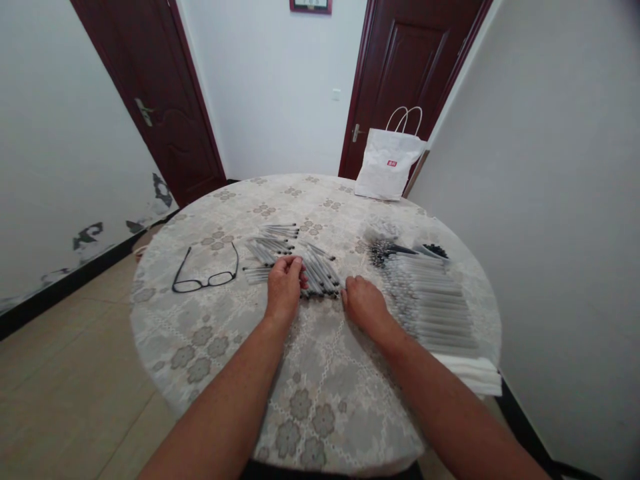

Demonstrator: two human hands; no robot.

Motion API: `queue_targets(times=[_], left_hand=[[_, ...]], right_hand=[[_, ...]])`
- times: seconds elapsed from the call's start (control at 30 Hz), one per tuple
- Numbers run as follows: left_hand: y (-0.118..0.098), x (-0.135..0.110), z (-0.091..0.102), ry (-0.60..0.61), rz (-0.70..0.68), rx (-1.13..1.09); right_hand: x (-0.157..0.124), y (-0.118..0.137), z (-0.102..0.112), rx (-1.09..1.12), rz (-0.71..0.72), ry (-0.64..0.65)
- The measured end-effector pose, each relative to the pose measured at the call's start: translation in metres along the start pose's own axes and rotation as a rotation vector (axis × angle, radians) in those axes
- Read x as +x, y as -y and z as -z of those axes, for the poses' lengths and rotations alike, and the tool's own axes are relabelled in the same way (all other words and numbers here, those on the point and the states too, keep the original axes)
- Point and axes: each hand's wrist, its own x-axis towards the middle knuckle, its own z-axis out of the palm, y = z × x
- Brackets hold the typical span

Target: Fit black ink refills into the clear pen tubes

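Observation:
My left hand (285, 283) is closed, fingers curled against the left edge of a pile of thin pale tubes with black ends (317, 270). What its fingertips pinch, if anything, is hidden. My right hand (365, 301) is also closed, resting on the tablecloth at the right of that pile. Its fingertips press together, and anything between them is too small to name. More tubes of the same kind (270, 247) lie in loose bunches beyond and to the left of my left hand.
Black-framed glasses (205, 283) lie open at the left. On the right are rows of clear, slender tubes (440, 303), a cluster of small dark pieces (383, 253), a crumpled clear bag (380, 229) and a folded white cloth (473, 375). A white paper bag (387, 163) stands at the back of the round table (300, 373).

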Motion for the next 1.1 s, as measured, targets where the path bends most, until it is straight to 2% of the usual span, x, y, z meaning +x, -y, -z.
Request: queue_targets(times=[0.1,0.2,0.3,0.4,0.53,0.63,0.73,0.83,0.93,1.1], left_hand=[[0.001,0.000,0.000,0.019,-0.003,0.014],[0.002,-0.002,-0.001,0.063,0.026,0.025],[0.003,-0.005,-0.002,0.151,0.056,0.043],[0.003,-0.009,-0.005,0.265,0.084,0.027],[0.002,-0.012,-0.008,0.292,0.115,-0.059],[0.000,-0.012,-0.008,0.253,0.132,-0.109],[0.000,-0.010,-0.008,0.244,0.143,-0.142],[0.002,-0.010,-0.007,0.279,0.146,-0.147],[0.002,-0.012,-0.007,0.304,0.150,-0.149],[0.000,-0.013,-0.009,0.283,0.155,-0.130]], right_hand=[[0.002,-0.008,-0.008,0.037,-0.027,-0.035],[0.002,-0.013,-0.005,0.191,-0.037,-0.162],[-0.001,-0.011,0.007,0.423,0.053,-0.327],[-0.007,-0.004,0.018,0.590,0.157,-0.395],[-0.014,0.002,0.024,0.703,0.209,-0.391],[-0.014,0.002,0.022,0.866,0.085,-0.385],[-0.012,0.001,0.017,1.082,-0.049,-0.277],[-0.009,0.002,0.012,1.208,-0.073,-0.159],[-0.009,0.002,0.011,1.221,-0.062,-0.130],[-0.011,-0.001,0.016,1.059,0.017,-0.208]])
